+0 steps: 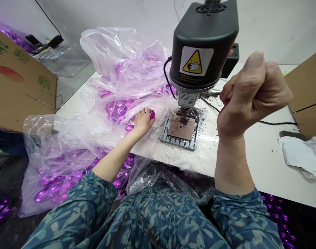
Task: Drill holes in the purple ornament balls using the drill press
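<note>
My left hand (142, 122) reaches across a clear plastic bag (121, 72) and curls around a shiny purple bauble (152, 114) at the bag's edge. More purple baubles (118, 110) lie inside the bag. My right hand (251, 93) is raised in a fist, its fingers closed at the end of a silver lever (213, 92) on a black bench press head (203, 45). Below that head sits a grey slotted metal jig (179, 142) holding a brown pad (180, 128), which is scattered with black grit.
A white table (267, 162) carries the press, with black specks and a black cable (277, 122) on it. Cardboard boxes stand at left (18, 76) and right (307, 90). Crumpled white paper (300, 155) lies at right. Another bag of purple baubles (54, 186) sits below the table edge.
</note>
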The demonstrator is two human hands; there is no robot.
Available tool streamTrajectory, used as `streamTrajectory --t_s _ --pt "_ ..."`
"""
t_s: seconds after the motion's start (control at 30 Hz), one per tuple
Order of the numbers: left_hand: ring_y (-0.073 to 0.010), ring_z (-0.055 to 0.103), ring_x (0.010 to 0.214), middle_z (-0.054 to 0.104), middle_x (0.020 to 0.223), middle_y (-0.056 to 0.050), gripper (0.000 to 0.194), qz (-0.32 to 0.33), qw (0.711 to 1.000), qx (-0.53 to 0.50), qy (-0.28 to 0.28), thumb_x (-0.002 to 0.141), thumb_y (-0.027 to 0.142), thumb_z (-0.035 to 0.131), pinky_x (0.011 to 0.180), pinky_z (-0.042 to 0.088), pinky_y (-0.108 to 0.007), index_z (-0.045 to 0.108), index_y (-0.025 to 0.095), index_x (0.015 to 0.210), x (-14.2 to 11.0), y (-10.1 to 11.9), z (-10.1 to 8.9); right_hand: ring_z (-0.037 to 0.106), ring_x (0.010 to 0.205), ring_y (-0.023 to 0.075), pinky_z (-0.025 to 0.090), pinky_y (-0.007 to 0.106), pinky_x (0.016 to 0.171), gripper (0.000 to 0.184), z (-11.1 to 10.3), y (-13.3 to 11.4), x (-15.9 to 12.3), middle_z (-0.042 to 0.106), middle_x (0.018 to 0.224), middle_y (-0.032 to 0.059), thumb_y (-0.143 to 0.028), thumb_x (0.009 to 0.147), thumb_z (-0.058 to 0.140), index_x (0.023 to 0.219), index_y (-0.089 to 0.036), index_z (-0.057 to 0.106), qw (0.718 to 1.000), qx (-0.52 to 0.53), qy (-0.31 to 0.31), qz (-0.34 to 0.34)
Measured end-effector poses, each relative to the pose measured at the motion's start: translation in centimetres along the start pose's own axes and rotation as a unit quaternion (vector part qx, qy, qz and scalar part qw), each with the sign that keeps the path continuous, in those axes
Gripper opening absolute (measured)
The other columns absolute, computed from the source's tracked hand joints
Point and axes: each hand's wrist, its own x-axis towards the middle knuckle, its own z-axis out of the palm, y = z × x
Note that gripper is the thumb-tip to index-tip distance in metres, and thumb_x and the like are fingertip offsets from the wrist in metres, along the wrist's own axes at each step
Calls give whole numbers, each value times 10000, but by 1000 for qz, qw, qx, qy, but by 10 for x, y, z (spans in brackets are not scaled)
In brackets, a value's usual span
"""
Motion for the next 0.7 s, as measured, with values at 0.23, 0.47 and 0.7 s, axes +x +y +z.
streamTrajectory --t_s 0.23,0.47,0.7 --pt "-265 725 1067 742 1207 -104 460 77 977 -197 -8 844 185 810 967 617 -424 632 205 1268 -2 22 -8 350 464 47 221 325 540 582 3 -6 -3 329 547 -64 -510 1026 634 630 -227 317 1000 5 14 -5" --pt "-222 760 1042 782 1242 -102 482 128 907 -382 -124 872 298 828 931 636 -357 677 189 1317 -42 64 15 328 470 68 211 348 544 613 2 -7 -7 283 554 -58 -597 1016 614 649 -241 277 1000 9 2 13" --pt "-187 728 943 782 1141 -76 467 90 926 -351 -101 861 280 840 862 619 -318 739 181 1306 -27 62 26 313 454 70 257 339 519 578 3 -10 -7 320 541 -61 -567 1047 567 671 -233 284 1000 -19 2 -24"
